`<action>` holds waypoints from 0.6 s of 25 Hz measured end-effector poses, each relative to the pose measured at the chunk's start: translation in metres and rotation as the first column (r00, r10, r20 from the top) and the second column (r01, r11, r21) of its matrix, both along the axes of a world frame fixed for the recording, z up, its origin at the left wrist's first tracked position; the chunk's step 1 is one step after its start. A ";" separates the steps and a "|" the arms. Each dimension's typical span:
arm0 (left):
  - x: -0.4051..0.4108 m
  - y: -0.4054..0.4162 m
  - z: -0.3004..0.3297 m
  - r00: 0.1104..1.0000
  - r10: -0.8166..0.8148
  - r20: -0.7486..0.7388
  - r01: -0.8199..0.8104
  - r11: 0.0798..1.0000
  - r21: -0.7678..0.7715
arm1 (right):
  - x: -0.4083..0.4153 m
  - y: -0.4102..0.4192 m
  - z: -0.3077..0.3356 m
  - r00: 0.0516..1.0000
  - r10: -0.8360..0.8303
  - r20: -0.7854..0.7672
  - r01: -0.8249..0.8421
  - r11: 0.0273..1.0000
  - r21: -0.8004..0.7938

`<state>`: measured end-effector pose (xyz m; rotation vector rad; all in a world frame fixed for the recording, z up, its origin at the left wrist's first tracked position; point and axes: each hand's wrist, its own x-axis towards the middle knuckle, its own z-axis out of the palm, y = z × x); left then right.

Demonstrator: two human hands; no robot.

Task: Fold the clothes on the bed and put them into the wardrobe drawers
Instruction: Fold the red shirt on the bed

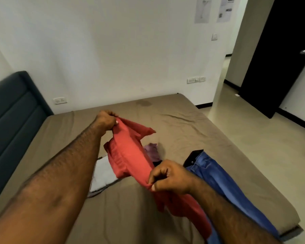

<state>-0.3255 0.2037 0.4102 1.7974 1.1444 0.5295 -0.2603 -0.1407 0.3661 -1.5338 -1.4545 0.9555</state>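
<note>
left fingers (113, 114): curling round the upper edge of the red garment, bunching the cloth into the fist; thumb is lying against the fabric.
right fingers (157, 175): curling inward, thumb and forefinger pinching a fold of the same red cloth at its lower part.
left hand (106, 119): gripping the garment's far end, held up above the mattress, arm reaching forward from lower left.
right hand (171, 178): gripping the garment's near end, lower and closer to the camera than the left hand.
red garment (128, 155): hanging stretched between the two hands, off the bed surface; a pointed flap is sticking out to the right near the top, and the loose remainder is drooping below the right hand onto the sheet.
white cloth (102, 175): lying flat on the bed beneath the red garment, partly hidden by it.
purple cloth (152, 150): lying crumpled on the bed just behind the red garment.
blue jeans (218, 180): lying lengthwise along the right side of the bed, waist end toward the wall, with a dark item (192, 157) touching the waistband.
bed (174, 120): covered in a brown, wrinkled sheet bearing a darker stain near the far edge.
headboard (12, 117): dark padded panel standing at the left.
door (275, 50): dark, standing open at the right.
</note>
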 end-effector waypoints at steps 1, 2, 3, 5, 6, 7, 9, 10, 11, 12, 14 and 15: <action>-0.016 0.014 -0.016 0.997 0.006 -0.074 -0.002 0.998 0.063 | -0.017 0.011 -0.015 1.000 0.008 0.019 -0.007 0.999 -0.047; -0.045 0.038 -0.038 0.984 0.047 -0.175 -0.024 0.991 0.128 | -0.045 0.032 -0.034 0.999 0.006 0.032 -0.003 0.996 -0.094; -0.084 0.069 -0.068 0.951 0.096 -0.295 -0.044 0.983 0.180 | -0.078 0.060 -0.061 1.000 0.019 0.022 -0.015 0.987 -0.157; -0.142 0.109 -0.124 0.836 0.190 -0.515 -0.064 0.965 0.254 | -0.130 0.100 -0.105 0.996 0.068 0.050 -0.057 0.978 -0.198; -0.188 0.140 -0.161 0.760 0.228 -0.609 -0.070 0.960 0.272 | -0.175 0.140 -0.137 0.992 0.120 0.027 -0.111 0.969 -0.219; -0.211 0.148 -0.181 0.713 0.249 -0.656 -0.070 0.955 0.287 | -0.202 0.155 -0.151 0.986 0.162 0.022 -0.154 0.964 -0.218; -0.263 0.152 -0.225 0.632 0.257 -0.731 -0.077 0.960 0.271 | -0.253 0.185 -0.184 0.957 0.289 -0.001 -0.282 0.933 -0.225; -0.290 0.158 -0.248 0.590 0.241 -0.771 -0.080 0.967 0.241 | -0.281 0.203 -0.202 0.944 0.329 -0.008 -0.322 0.918 -0.231; -0.323 0.162 -0.277 0.560 0.225 -0.798 -0.095 0.973 0.208 | -0.308 0.222 -0.224 0.936 0.351 -0.014 -0.342 0.904 -0.257; -0.335 0.155 -0.293 0.549 0.191 -0.813 -0.065 0.980 0.186 | -0.310 0.223 -0.238 0.945 0.328 0.016 -0.309 0.906 -0.289; -0.361 0.125 -0.328 0.578 0.067 -0.813 0.045 0.992 0.114 | -0.307 0.220 -0.280 0.976 0.208 0.061 -0.173 0.916 -0.362; -0.371 0.114 -0.346 0.607 0.005 -0.795 0.100 0.992 0.082 | -0.301 0.217 -0.304 0.985 0.139 0.100 -0.087 0.909 -0.407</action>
